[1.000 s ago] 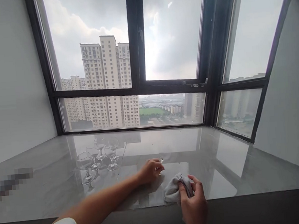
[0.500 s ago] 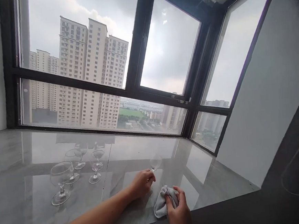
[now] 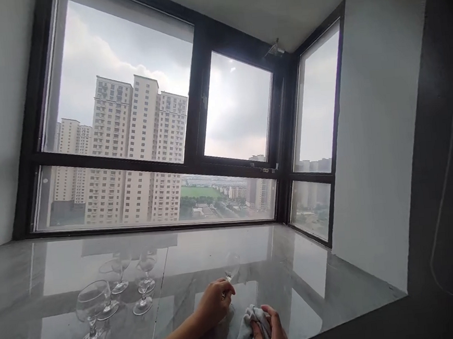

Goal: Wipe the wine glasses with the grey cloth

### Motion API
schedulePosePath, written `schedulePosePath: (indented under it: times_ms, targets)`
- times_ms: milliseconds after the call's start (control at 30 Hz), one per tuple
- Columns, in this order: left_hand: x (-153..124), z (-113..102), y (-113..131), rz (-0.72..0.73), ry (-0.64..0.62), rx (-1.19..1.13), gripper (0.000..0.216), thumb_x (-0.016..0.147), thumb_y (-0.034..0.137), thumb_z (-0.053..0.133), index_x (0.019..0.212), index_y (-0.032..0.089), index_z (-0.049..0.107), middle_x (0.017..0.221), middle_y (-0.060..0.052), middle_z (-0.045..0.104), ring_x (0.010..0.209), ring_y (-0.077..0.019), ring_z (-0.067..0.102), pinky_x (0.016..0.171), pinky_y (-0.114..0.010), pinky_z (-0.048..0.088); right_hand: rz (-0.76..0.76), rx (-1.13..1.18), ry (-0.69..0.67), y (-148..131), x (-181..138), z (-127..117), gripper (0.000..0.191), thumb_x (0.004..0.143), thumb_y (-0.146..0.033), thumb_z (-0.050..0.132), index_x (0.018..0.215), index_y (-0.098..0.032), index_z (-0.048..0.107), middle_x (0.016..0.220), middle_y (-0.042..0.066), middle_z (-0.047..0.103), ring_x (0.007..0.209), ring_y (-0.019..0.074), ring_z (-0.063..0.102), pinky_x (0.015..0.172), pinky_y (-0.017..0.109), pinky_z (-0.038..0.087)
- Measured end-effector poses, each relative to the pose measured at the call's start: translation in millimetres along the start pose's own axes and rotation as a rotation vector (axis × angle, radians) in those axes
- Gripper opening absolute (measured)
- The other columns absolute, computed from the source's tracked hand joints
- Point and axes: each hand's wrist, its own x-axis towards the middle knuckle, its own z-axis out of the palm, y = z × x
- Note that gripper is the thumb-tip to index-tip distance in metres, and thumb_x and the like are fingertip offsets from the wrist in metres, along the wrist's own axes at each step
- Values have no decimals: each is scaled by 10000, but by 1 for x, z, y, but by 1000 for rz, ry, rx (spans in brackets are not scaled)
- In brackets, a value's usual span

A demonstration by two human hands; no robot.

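Observation:
My left hand (image 3: 214,301) rests on the glossy grey stone sill (image 3: 306,283), its fingers pinched around the stem of a clear wine glass (image 3: 231,265) that stands just beyond it. My right hand (image 3: 271,334), at the bottom edge of the view, grips a bunched grey cloth (image 3: 246,331) lying on the sill close to the left hand. Several more empty stemmed glasses (image 3: 114,296) stand upright in a cluster to the left, the nearest one (image 3: 91,316) being the largest in view.
A black-framed bay window (image 3: 199,119) runs along the back and right of the sill, with tower blocks outside. White walls close both sides. A dark wall (image 3: 442,173) with a thin hanging cord stands at the far right.
The view has tilted upward and levelled, so hands and glasses sit lower in the picture. Both hands keep their holds on the glass stem and the cloth.

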Motion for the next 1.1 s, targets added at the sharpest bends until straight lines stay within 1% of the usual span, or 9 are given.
schedulePosePath:
  times_ms: [100, 200, 333, 467, 600, 767, 967, 1033, 1100]
  targets:
    - [3, 0, -1, -23, 14, 12, 228, 779, 72, 491, 814, 180, 689, 858, -50, 682, 760, -174, 606, 706, -279, 431, 11, -48, -56, -4, -1, -5, 385, 873, -582, 465, 1081, -281, 586, 979, 93, 703, 866, 313, 685, 686, 382, 515]
    - [5, 0, -6, -72, 32, 10, 173, 753, 52, 492, 763, 177, 611, 777, -39, 667, 738, -175, 611, 680, -272, 424, 14, -64, -172, -11, 7, -12, 369, 876, -507, 471, 1149, -273, 558, 1009, 83, 689, 889, 289, 676, 682, 354, 505]
    - [4, 0, -11, -114, 83, -114, 167, 774, 84, 488, 880, 212, 471, 824, -6, 669, 729, -147, 610, 661, -245, 422, -89, 36, -367, -20, 28, -26, 434, 839, -340, 478, 1260, -233, 482, 944, 51, 665, 888, 233, 671, 755, 320, 511]
    - [3, 3, -6, -24, 89, -71, 313, 766, 47, 450, 1008, 237, 395, 814, 22, 631, 706, -130, 561, 648, -231, 386, -221, 78, -402, -26, 46, -38, 482, 783, -237, 461, 1265, -222, 483, 912, 30, 635, 843, 202, 658, 746, 296, 510]
    - [10, 11, 6, 81, 39, 88, 371, 742, 31, 445, 1052, 230, 406, 703, 59, 535, 623, -127, 484, 612, -234, 325, -215, 133, -356, -27, 58, -43, 476, 815, -232, 449, 1291, -216, 452, 942, 43, 634, 877, 211, 652, 792, 324, 511]
    - [17, 15, 15, 114, 0, 130, 258, 811, 153, 508, 1058, 219, 474, 619, 86, 502, 564, -120, 447, 591, -237, 293, -114, 156, -145, -23, 66, -37, 469, 860, -310, 501, 1315, -219, 427, 1038, 85, 641, 982, 252, 645, 838, 375, 516]
    - [8, -4, 13, 37, -73, 123, 255, 804, 242, 617, 1051, 215, 559, 600, 84, 567, 526, -102, 469, 545, -217, 286, -293, 122, -162, -23, 66, -41, 401, 888, -325, 529, 1279, -248, 488, 1056, 77, 666, 965, 240, 664, 823, 363, 543]
    - [5, -6, 18, 51, -107, 171, 282, 782, 267, 678, 1050, 221, 601, 602, 79, 592, 521, -100, 481, 539, -217, 286, -299, 119, -65, -30, 67, -50, 396, 893, -369, 565, 1260, -238, 498, 1086, 95, 660, 970, 248, 666, 820, 366, 544]
    - [3, -4, 25, 86, -147, 211, 294, 770, 300, 723, 1044, 227, 643, 613, 68, 620, 526, -103, 505, 549, -220, 305, -265, 117, 69, -39, 70, -61, 488, 863, -454, 616, 1265, -205, 493, 1158, 144, 637, 998, 276, 658, 821, 381, 542]
